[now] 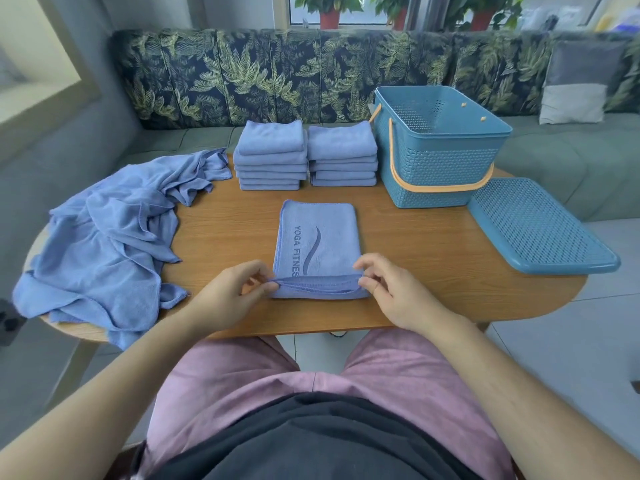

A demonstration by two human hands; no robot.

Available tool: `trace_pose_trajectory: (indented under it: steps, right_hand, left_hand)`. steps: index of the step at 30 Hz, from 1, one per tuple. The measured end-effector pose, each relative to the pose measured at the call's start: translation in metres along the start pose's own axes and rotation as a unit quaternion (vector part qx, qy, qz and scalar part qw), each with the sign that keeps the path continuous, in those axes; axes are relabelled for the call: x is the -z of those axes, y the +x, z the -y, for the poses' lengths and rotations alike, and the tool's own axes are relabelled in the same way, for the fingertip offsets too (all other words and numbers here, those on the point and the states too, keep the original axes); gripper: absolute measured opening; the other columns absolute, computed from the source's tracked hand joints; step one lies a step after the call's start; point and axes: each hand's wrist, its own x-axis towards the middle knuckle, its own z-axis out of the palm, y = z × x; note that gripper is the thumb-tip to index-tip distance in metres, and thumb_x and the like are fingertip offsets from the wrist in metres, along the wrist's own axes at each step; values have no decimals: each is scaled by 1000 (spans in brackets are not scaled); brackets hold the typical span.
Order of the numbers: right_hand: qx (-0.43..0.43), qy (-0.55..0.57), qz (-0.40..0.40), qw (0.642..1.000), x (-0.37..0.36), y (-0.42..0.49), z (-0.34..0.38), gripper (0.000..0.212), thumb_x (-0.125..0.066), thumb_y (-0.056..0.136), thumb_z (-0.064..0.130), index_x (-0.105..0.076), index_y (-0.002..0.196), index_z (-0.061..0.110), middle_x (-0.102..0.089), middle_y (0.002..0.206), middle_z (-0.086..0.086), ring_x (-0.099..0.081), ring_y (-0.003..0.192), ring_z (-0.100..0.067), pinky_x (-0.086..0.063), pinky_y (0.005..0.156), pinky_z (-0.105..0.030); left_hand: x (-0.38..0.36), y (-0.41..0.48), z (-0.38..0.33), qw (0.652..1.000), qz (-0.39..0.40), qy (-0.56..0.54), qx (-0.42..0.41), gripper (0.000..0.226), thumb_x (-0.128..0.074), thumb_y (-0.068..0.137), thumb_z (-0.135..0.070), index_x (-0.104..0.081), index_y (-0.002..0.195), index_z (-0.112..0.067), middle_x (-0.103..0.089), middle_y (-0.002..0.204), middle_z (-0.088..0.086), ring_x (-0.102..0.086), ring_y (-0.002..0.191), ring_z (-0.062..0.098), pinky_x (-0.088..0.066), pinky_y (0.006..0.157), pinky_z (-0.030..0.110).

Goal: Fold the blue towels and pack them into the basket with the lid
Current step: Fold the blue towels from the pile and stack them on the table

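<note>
A half-folded blue towel (pixel 317 237) printed "YOGA FITNESS" lies in the middle of the wooden table (pixel 433 258). My left hand (pixel 228 289) pinches its near left corner and my right hand (pixel 391 285) pinches its near right corner, with the near edge lifted slightly off the table. Two stacks of folded blue towels, the left stack (pixel 270 155) and the right stack (pixel 343 154), stand at the table's far side. A heap of unfolded blue towels (pixel 110 237) covers the left end. The blue basket (pixel 436 147) with an orange handle stands open at the back right, and its lid (pixel 540 226) lies flat beside it.
A leaf-patterned sofa back (pixel 277 74) runs behind the table, with a grey cushion (pixel 578 84) at the right. Potted plants (pixel 329 12) stand on the window sill. The heap of towels hangs over the table's left edge.
</note>
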Motion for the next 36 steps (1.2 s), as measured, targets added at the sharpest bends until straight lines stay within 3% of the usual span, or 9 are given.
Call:
trace_pose_trajectory:
  steps: [4, 11, 14, 18, 23, 25, 28, 31, 36]
  right_hand:
    - [-14, 88, -49, 995, 8, 6, 20, 20, -52, 104, 12, -55, 101, 31, -58, 75, 16, -47, 62, -6, -37, 65, -19]
    - [-92, 165, -42, 981, 35, 54, 27, 37, -43, 93, -7, -64, 81, 20, -60, 72, 23, -50, 69, 3, -36, 70, -15]
    - [-118, 230, 5, 966, 37, 67, 22, 9, -59, 92, 17, -57, 96, 24, -59, 79, 3, -49, 76, -8, -37, 73, -22]
    - [-126, 241, 19, 962, 27, 78, 3, 31, -66, 84, 17, -47, 105, 30, -63, 92, -23, -51, 79, -20, -41, 76, -36]
    - [-145, 160, -60, 975, 16, 112, -15, 34, -52, 92, -3, -59, 81, 28, -59, 72, 5, -52, 67, -22, -44, 68, -37]
    - [-174, 124, -60, 975, 11, 125, -19, 39, -48, 94, -1, -69, 82, 29, -65, 77, 13, -56, 66, -7, -43, 65, -23]
    - [-181, 99, -81, 975, 3, 139, -23, 33, -48, 97, 4, -72, 99, 27, -66, 104, 13, -57, 91, 10, -38, 78, -5]
    - [-181, 18, -49, 982, -7, 148, -30, 31, -51, 98, 13, -67, 123, 23, -57, 133, 7, -52, 119, -6, -37, 98, -20]
    - [-221, -136, 30, 965, -17, 149, -23, 55, -45, 102, 40, -32, 155, 38, 1, 170, -3, -2, 155, -24, -12, 121, -45]
  left_hand:
    - [11, 11, -18, 994, -39, -104, 0, 10, -56, 96, -38, -52, 105, -37, -61, 79, -5, -55, 72, 18, -46, 71, 30]
    - [28, 71, -21, 992, -26, -83, 94, 35, -39, 99, -1, -57, 81, -24, -54, 79, 14, -48, 72, 35, -48, 69, 48]
    - [26, 94, -19, 989, -31, -65, 129, 39, -37, 90, 6, -60, 74, -21, -59, 77, 15, -47, 66, 20, -41, 66, 34]
    - [21, 108, -7, 982, -40, -69, 172, 40, -37, 88, 7, -61, 71, -20, -62, 80, 18, -47, 66, 20, -38, 63, 31]
    - [19, 129, 2, 966, -60, -115, 224, 36, -44, 90, -1, -71, 80, -23, -63, 78, 11, -47, 63, 12, -40, 60, 28]
    - [22, 136, 4, 958, -44, -166, 230, 24, -56, 88, -16, -76, 92, -28, -68, 86, -1, -55, 73, 10, -47, 72, 27]
    - [19, 149, 16, 964, -30, -143, 221, 24, -68, 82, -24, -74, 97, -42, -68, 108, -9, -61, 89, 9, -48, 80, 23]
    - [8, 161, 27, 971, -44, -42, 230, 27, -67, 89, -17, -71, 109, -35, -59, 121, -7, -58, 100, 4, -48, 90, 23]
    - [-23, 156, 23, 977, -36, 135, 159, 47, -61, 95, -41, -57, 140, -28, -34, 158, -5, -23, 149, 19, -22, 114, 37]
